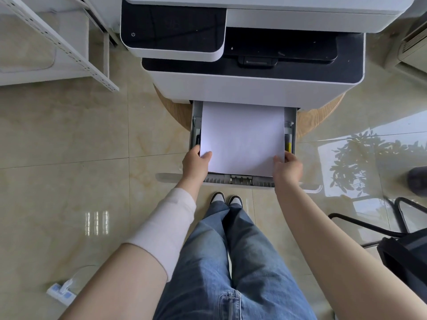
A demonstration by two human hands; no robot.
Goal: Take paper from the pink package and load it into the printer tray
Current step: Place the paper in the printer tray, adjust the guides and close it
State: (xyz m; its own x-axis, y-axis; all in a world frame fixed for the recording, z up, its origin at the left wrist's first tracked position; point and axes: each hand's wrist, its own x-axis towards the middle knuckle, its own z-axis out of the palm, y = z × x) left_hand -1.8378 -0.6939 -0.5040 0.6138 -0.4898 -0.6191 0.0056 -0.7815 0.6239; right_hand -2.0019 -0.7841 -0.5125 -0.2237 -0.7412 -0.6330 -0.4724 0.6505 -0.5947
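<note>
While both hands pinch the paper (242, 137) by its near corners, left hand (196, 163) and right hand (288, 167) equally close, it lies over the open tray (240, 180), long axis running toward the printer (251, 84).

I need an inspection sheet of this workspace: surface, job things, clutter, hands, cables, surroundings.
Surface: glossy tiled floor; printer on a round wooden stand.
Job things: tray pulled out; paper lying in it. Pink package: nothing seen.
Clutter: nothing seen.
Hands: left hand and right hand grip the paper's near corners.
Cables: power strip with a plug, on the floor.
Surroundings: shelf, black chair.
</note>
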